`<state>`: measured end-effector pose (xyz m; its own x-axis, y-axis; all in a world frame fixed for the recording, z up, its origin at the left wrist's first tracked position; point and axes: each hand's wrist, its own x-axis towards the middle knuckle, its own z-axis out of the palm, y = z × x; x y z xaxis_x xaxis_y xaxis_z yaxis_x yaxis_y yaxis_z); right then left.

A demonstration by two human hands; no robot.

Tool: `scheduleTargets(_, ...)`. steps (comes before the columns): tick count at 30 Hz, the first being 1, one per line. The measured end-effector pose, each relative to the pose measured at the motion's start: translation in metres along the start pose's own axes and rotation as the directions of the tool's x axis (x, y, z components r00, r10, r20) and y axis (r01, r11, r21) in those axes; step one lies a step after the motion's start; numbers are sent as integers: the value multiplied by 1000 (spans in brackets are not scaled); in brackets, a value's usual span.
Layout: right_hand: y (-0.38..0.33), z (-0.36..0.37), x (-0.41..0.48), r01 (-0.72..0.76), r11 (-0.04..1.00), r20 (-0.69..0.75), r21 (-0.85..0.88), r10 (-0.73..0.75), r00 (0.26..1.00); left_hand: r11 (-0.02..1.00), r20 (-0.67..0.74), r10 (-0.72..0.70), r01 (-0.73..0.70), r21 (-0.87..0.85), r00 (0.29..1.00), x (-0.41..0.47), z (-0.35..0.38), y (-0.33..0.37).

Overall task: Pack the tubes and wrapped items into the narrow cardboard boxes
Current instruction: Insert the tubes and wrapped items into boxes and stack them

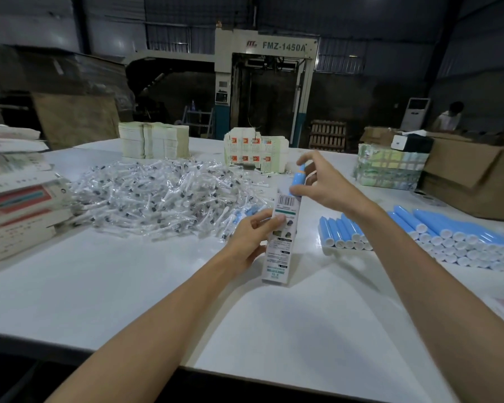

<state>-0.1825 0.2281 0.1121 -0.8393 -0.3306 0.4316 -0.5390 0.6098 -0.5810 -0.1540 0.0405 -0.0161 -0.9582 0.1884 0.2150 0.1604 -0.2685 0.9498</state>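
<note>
My left hand (252, 237) grips a narrow white printed cardboard box (281, 248), held tilted above the table with its open end pointing away from me. My right hand (320, 181) holds a blue tube (298, 178) at that open end; the tube's lower part is inside the box. A large pile of clear-wrapped white items (157, 199) lies on the white table (128, 286) to the left. Rows of blue tubes with white caps (437, 237) lie stacked at the right.
Stacks of flat box blanks (154, 139) and printed cartons (255, 152) stand at the back. Printed sheets (15, 193) are piled at the left. A wrapped bundle (390, 167) and a brown carton (474, 175) sit at the right. A person (448, 117) stands far right.
</note>
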Motion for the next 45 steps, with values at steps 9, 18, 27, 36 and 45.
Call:
scheduleTargets(9,-1,62,-3,356,878,-102,-320,-405,909,984,-92,-88,73,-160,992,1,12,-20)
scheduleTargets(18,-44,165,54,704,377,687,-602,-206,697,966,-149,-255,244,-91,955,-3,2,-36)
scheduleTargets(27,-37,179,66,726,345,689,-595,-246,682,954,-131,-257,230,-190,957,-5,7,-26)
scheduleTargets(36,-5,72,15,334,937,-434,98,-262,862,990,-158,-50,28,-137,986,0,12,-14)
scheduleTargets(45,22,9,-14,292,876,-610,384,4,792,999,-121,-5,10,39,993,-3,17,-2)
